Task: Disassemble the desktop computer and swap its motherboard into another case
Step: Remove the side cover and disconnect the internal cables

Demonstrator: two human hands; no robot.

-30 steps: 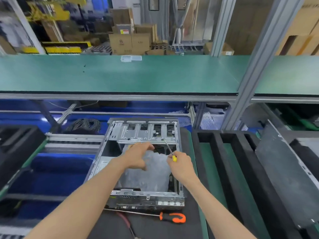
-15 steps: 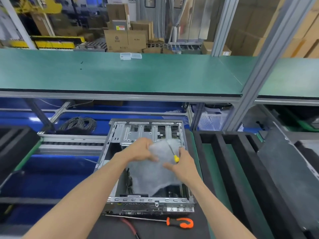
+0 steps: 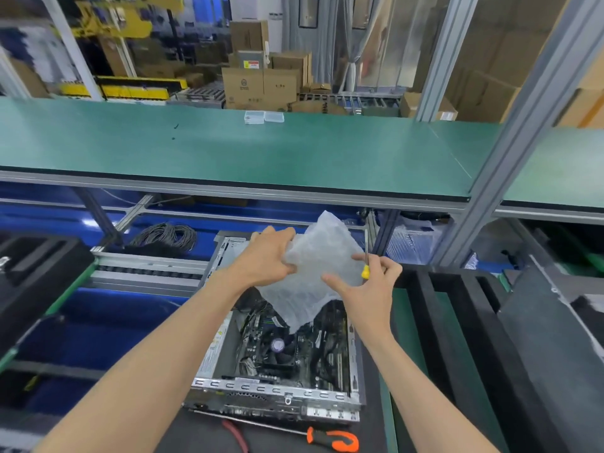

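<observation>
Left hand (image 3: 268, 256) gripped the upper left of the bag (image 3: 313, 273), fingers curled into it, held at frame centre above the open case (image 3: 277, 397). Right hand (image 3: 369, 289) pinched the bag's right edge and also held a small screwdriver (image 3: 365, 263), shaft pointing up. Motherboard (image 3: 281, 348) sat in the case, lower centre, fan visible. Orange screwdriver (image 3: 330, 439) lay on the mat just below the case

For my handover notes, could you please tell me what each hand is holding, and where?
The left hand grips the translucent plastic sheet by its upper-left edge; the right hand holds a small yellow-handled screwdriver by its handle.
</observation>
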